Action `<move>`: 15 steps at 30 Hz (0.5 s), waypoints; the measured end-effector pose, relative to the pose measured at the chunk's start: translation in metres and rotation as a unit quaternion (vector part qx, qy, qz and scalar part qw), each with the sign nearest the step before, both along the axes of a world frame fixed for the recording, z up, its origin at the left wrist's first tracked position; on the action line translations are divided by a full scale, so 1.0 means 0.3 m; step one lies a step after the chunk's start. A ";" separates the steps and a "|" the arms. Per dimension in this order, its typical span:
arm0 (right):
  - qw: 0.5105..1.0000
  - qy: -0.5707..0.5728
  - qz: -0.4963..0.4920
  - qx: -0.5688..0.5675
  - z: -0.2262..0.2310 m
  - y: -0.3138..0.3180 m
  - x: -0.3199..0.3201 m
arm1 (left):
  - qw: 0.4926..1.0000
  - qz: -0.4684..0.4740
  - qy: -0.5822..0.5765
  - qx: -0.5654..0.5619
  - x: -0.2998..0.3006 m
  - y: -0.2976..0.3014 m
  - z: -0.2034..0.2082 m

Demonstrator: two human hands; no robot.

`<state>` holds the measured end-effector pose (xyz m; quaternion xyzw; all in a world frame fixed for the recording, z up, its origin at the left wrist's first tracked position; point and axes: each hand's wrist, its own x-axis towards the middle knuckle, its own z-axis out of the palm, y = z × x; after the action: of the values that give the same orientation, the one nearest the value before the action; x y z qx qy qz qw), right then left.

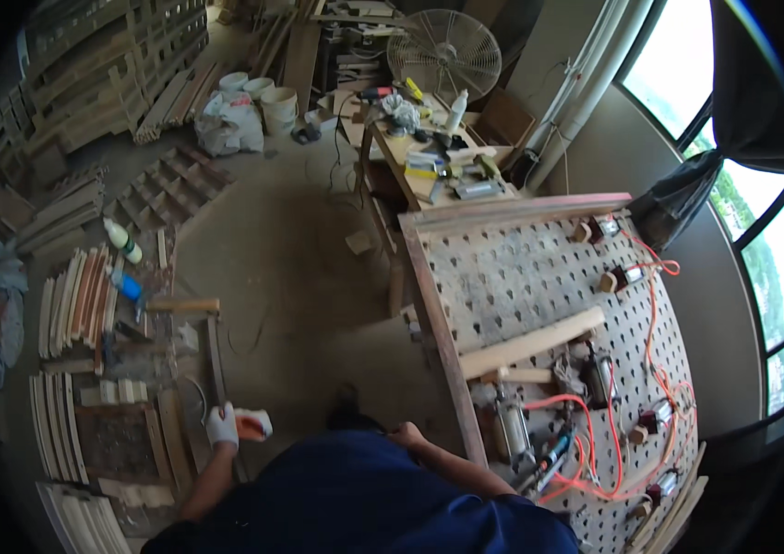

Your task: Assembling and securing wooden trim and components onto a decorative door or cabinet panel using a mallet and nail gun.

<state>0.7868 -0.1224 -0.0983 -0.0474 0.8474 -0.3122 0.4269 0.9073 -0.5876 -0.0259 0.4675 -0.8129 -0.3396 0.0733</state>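
My left hand (222,426), in a white glove, is low at the left beside the edge of the low workbench. Its fingers are closed on a white and orange work glove (252,425), which hangs out to the right. My right hand (405,435) is bare and held close to my body, left of the perforated table (521,268). Its fingers are curled together, and whatever may be in them is hidden. Near the left hand, a hammer (182,304) lies on the low workbench (156,369) beside a blue bottle (127,285) and a white squeeze bottle (122,240).
Pneumatic cylinders (511,427) with orange hoses (586,434) and a wooden piece (532,343) occupy the perforated table. Curved wooden slats (80,300) lie at left. Farther off are a cluttered tool table (438,166), a large fan (444,55) and buckets (278,108).
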 end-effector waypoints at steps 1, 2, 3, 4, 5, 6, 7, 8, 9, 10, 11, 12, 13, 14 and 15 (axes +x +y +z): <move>0.998 0.044 0.032 -0.017 0.030 -0.052 -0.147 | 0.999 0.015 -0.035 0.005 -0.027 -0.016 -0.036; 0.994 0.082 0.059 -0.033 0.068 -0.104 -0.270 | 0.997 0.027 -0.075 0.009 -0.042 -0.042 -0.067; 0.984 0.124 0.100 -0.080 0.113 -0.155 -0.413 | 0.992 0.043 -0.116 0.008 -0.056 -0.069 -0.097; 0.985 0.127 0.098 -0.064 0.159 -0.206 -0.552 | 0.991 0.049 -0.125 0.029 -0.080 -0.093 -0.140; 0.984 0.128 0.108 -0.056 0.207 -0.245 -0.693 | 0.992 0.060 -0.095 0.056 -0.101 -0.120 -0.186; 0.983 0.122 0.119 -0.067 0.257 -0.275 -0.819 | 0.993 0.076 -0.044 0.083 -0.116 -0.144 -0.231; 0.986 0.142 0.056 -0.072 0.304 -0.313 -0.968 | 0.990 0.089 0.002 0.111 -0.148 -0.164 -0.278; 0.987 0.146 -0.005 -0.062 0.349 -0.352 -1.120 | 0.982 0.111 -0.014 0.152 -0.186 -0.182 -0.318; 0.969 0.219 -0.049 -0.099 0.389 -0.378 -1.259 | 0.978 0.104 -0.010 0.179 -0.223 -0.195 -0.349; 0.954 0.261 -0.082 -0.125 0.424 -0.402 -1.402 | 0.967 0.095 -0.073 0.224 -0.273 -0.202 -0.373; 0.950 0.273 -0.097 -0.118 0.453 -0.421 -1.556 | 0.953 0.078 -0.125 0.265 -0.337 -0.215 -0.391; 0.944 0.277 -0.136 -0.119 0.477 -0.427 -1.702 | 0.940 0.050 -0.159 0.297 -0.424 -0.228 -0.408; 0.934 0.282 -0.178 -0.125 0.488 -0.421 -1.809 | 0.933 0.028 -0.174 0.313 -0.517 -0.250 -0.415; 0.934 0.281 -0.189 -0.113 0.492 -0.410 -1.900 | 0.934 0.016 -0.171 0.313 -0.628 -0.279 -0.414; 0.921 0.300 -0.224 -0.107 0.502 -0.399 -2.007 | 0.944 0.019 -0.149 0.295 -0.743 -0.314 -0.404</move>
<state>0.1847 -0.2420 0.0524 0.0071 0.8856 -0.4600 0.0640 0.6846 -0.6818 -0.1471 0.5288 -0.6690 -0.4891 -0.1831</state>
